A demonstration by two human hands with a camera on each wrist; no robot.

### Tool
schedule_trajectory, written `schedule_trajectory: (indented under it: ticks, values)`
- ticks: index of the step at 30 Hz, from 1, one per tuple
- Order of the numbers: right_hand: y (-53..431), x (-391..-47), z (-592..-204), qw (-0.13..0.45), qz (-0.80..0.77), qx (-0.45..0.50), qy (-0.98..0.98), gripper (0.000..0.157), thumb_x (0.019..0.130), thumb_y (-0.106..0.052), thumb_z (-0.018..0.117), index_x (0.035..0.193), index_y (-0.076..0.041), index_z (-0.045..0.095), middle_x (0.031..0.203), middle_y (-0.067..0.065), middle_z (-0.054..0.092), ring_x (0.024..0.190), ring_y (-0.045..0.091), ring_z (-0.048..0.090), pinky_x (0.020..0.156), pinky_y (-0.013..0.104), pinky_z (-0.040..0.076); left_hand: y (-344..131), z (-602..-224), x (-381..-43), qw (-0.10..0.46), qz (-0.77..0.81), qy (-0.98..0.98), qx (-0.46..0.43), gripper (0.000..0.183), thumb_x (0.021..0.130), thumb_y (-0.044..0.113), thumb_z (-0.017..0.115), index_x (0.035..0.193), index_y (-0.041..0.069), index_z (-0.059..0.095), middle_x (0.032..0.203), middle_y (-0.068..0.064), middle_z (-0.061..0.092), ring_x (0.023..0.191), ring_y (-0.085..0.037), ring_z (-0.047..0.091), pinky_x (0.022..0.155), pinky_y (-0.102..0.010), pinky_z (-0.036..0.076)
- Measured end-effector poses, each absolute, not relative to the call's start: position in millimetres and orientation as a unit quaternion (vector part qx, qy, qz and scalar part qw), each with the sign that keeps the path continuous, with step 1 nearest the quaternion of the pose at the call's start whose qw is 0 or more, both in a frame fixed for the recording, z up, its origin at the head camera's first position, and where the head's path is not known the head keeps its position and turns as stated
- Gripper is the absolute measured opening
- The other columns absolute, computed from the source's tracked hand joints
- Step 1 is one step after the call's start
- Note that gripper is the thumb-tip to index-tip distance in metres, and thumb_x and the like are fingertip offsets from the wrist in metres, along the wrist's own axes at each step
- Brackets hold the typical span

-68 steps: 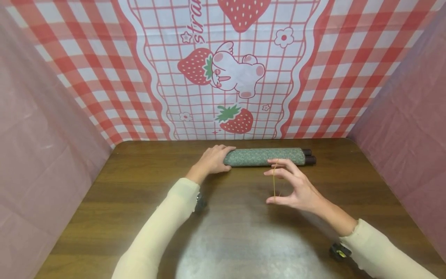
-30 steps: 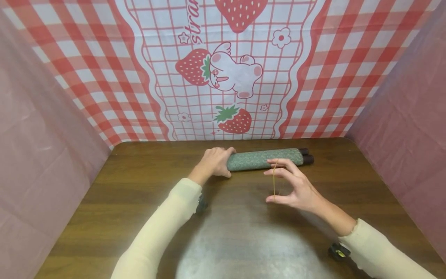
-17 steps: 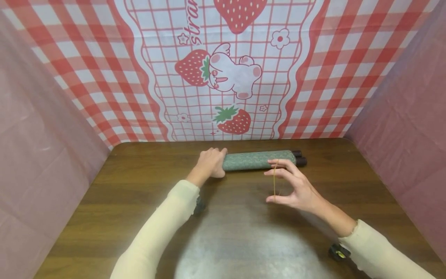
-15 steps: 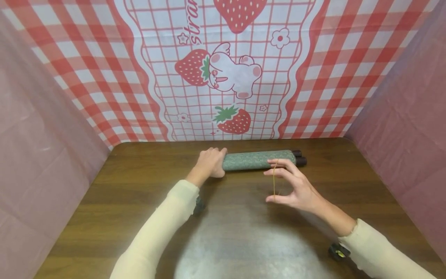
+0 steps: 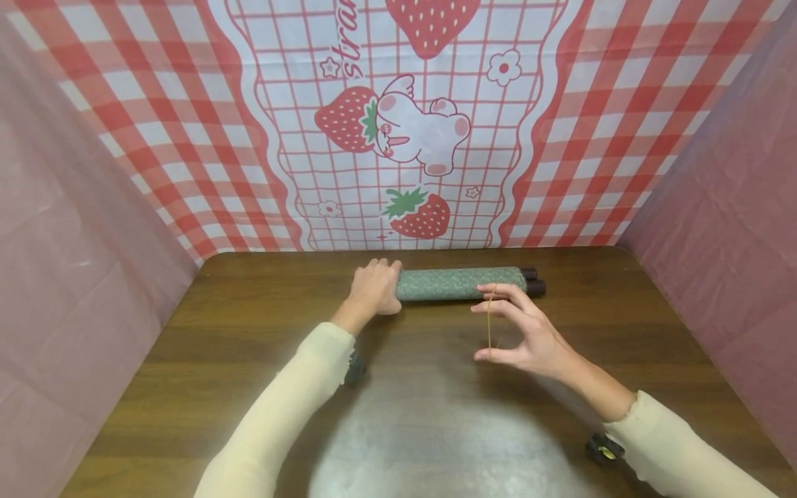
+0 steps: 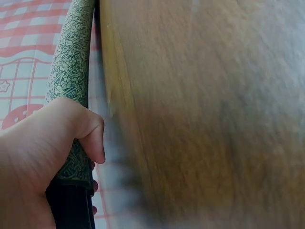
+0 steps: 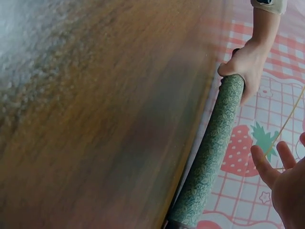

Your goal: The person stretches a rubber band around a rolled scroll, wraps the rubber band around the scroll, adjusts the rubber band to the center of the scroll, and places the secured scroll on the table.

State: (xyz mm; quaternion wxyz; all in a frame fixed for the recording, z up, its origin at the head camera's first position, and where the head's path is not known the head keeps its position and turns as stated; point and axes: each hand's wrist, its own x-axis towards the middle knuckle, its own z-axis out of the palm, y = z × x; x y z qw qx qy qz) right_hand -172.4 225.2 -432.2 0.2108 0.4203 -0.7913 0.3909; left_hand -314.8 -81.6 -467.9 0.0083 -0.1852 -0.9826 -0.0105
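A rolled scroll with green floral covering lies along the back of the table, dark roller ends poking out on its right. My left hand grips its left end; in the left wrist view the thumb lies across the green covering above a dark end. My right hand hovers just in front of the scroll's right half. A thin yellowish rubber band is stretched between its spread fingers and thumb. The right wrist view shows the band running taut from a fingertip.
The brown wooden table is glossy in the middle. Behind it hangs a red-and-white strawberry cloth, close to the scroll. Pink cloth walls flank the left side and right side.
The scroll tilted, slid left with my left hand, and now lies nearly level again along the back edge. The right hand with the rubber band has stayed nearly still.
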Motion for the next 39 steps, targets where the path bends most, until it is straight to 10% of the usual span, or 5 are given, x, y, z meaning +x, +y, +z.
schedule_trajectory:
  ticks: [31, 39]
  values:
    - [229, -175, -420, 0.218, 0.404, 0.408, -0.789, 0.073, 0.091, -0.063, 0.084, 0.132, -0.002, 0.076, 0.151, 0.029, 0.060, 0.153, 0.003, 0.052, 0.118, 0.015, 0.050, -103, -435, -285, 0.078, -0.015, -0.981, -0.178, 0.070, 0.074, 0.022, 0.091, 0.138, 0.015, 0.063, 0.117, -0.013, 0.080, 0.110, -0.033, 0.074, 0.088, -0.053, 0.064]
    - [232, -175, -419, 0.174, 0.446, 0.383, -0.790, 0.070, 0.073, -0.013, 0.106, 0.132, 0.001, 0.074, 0.158, 0.017, 0.057, 0.149, -0.001, 0.054, 0.110, 0.014, 0.057, -109, -432, -282, 0.099, -0.014, -0.979, -0.178, 0.070, 0.073, 0.022, 0.090, 0.138, 0.014, 0.064, 0.117, -0.013, 0.080, 0.110, -0.033, 0.074, 0.086, -0.054, 0.064]
